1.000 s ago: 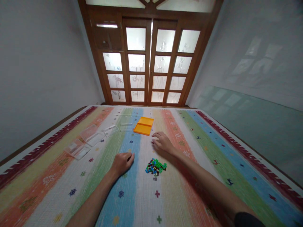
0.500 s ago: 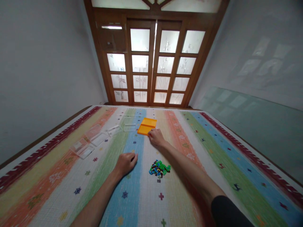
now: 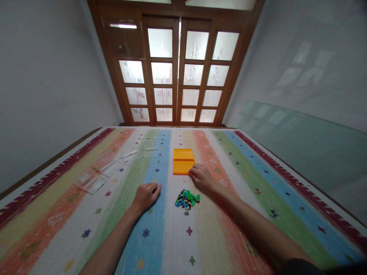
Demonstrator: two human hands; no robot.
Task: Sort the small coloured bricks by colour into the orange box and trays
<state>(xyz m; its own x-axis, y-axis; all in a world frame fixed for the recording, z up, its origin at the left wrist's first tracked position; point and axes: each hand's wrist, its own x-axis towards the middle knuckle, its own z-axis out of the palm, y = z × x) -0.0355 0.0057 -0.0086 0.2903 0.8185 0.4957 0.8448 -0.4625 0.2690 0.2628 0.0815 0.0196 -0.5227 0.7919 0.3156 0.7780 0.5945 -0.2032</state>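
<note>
An orange tray [image 3: 183, 165] lies flat on the striped mat [image 3: 258, 198], squared to me. My right hand [image 3: 201, 177] grips its near right corner with curled fingers. Just in front of me sits a small heap of coloured bricks [image 3: 186, 199], green, blue and dark ones. My left hand [image 3: 146, 195] rests on the mat to the left of the heap, fingers loosely curled, holding nothing that I can see.
Several clear plastic boxes [image 3: 113, 168] lie in a row at the left of the mat. A wooden glazed door [image 3: 177, 72] stands behind. A glass panel [image 3: 301, 141] leans along the right wall.
My right hand reached out to the orange tray, took its corner and drew it nearer and to the right, turning it square. My left hand stayed in place.
</note>
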